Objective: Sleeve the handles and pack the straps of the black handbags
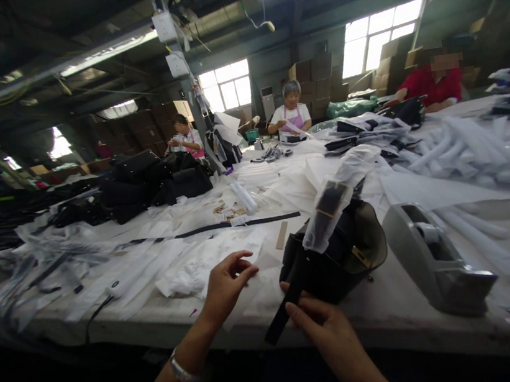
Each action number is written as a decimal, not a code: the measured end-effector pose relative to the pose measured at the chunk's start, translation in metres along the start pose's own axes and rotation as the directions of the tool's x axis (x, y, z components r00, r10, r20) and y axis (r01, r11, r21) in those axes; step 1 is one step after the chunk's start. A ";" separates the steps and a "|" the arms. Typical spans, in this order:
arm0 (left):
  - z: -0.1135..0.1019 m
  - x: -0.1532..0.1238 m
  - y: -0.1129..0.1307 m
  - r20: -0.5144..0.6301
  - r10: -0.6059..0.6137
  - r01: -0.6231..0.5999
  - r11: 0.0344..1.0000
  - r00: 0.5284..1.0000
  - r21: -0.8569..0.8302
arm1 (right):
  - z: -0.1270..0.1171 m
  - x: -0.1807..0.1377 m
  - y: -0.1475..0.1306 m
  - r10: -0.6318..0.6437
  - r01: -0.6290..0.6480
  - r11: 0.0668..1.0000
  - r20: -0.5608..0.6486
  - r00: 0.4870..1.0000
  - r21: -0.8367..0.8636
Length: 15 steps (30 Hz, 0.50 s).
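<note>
I have the right hand (323, 320) pinched, thumb against fingers, on a flat black strap (279, 322) with a straight-cut end, which slants down toward the front edge of the white-covered counter (394, 320); the left hand (229, 282) holds nothing I can make out, its fingers softly curled and thumb and forefinger parted, just beside the black bag (300, 266); that bag sits on the counter near its front edge, smooth and dark like leather, its mouth gaping to the right on an olive-beige lining with a small gold-coloured piece; across its top lies a clear, wrinkled plastic sleeve (315, 236) with something dark and flat inside; to the bag's right stands a grey, hard-shelled tape dispenser (427, 262), wedge-like and hollowed at the top; beyond the left hand I see crumpled white tissue (190, 268), thin and creased, and a long, narrow black strip (259, 220); farther right, pale tubular rolls (457, 155) lie in a loose heap.
</note>
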<state>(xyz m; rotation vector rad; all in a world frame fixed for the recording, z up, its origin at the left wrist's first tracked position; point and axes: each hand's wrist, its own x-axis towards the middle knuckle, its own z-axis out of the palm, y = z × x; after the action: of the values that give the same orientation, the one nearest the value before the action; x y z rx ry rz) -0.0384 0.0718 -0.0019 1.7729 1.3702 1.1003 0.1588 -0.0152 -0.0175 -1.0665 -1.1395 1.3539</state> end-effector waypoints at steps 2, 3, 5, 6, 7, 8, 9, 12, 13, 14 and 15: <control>-0.001 0.022 -0.010 -0.006 0.045 -0.045 0.995 0.999 0.092 | 0.000 0.000 0.002 0.009 -0.010 1.000 -0.026 1.000 -0.027; -0.001 0.032 -0.014 -0.008 0.061 -0.060 0.991 0.998 0.121 | 0.000 0.000 0.003 0.010 -0.012 0.999 -0.035 0.999 -0.044; -0.001 0.051 -0.023 -0.014 0.100 -0.096 0.981 0.995 0.171 | -0.001 -0.001 0.005 0.013 -0.016 0.998 -0.045 0.999 -0.068; 0.000 0.059 -0.026 -0.017 0.121 -0.115 0.974 0.993 0.196 | -0.002 -0.002 0.005 0.019 -0.022 0.997 -0.048 0.999 -0.073; 0.001 0.065 -0.030 -0.018 0.140 -0.133 0.967 0.990 0.216 | -0.003 -0.002 0.006 0.025 -0.029 0.997 -0.052 0.998 -0.076; 0.001 0.070 -0.032 -0.022 0.157 -0.148 0.962 0.987 0.228 | -0.004 -0.002 0.006 0.029 -0.034 0.996 -0.056 0.998 -0.079; 0.002 0.075 -0.034 -0.031 0.171 -0.159 0.959 0.985 0.234 | -0.004 -0.002 0.007 0.030 -0.035 0.996 -0.061 0.998 -0.081; 0.000 0.080 -0.033 -0.082 0.189 -0.167 0.961 0.979 0.220 | -0.005 0.000 0.009 0.026 -0.031 0.996 -0.065 0.998 -0.083; -0.001 0.079 -0.032 -0.096 0.182 -0.160 0.966 0.979 0.204 | -0.004 0.001 0.010 0.022 -0.027 0.996 -0.061 0.998 -0.080; -0.002 0.077 -0.029 -0.100 0.168 -0.148 0.972 0.981 0.181 | -0.004 0.002 0.011 0.021 -0.025 0.997 -0.060 0.998 -0.074; -0.004 0.072 -0.026 -0.094 0.150 -0.134 0.979 0.984 0.152 | -0.003 0.002 0.013 0.020 -0.024 0.997 -0.062 0.998 -0.067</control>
<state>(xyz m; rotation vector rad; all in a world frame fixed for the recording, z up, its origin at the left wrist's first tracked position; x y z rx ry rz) -0.0451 0.1482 -0.0059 1.9683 1.4361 1.2119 0.1596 -0.0133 -0.0307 -1.1650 -1.1383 1.2988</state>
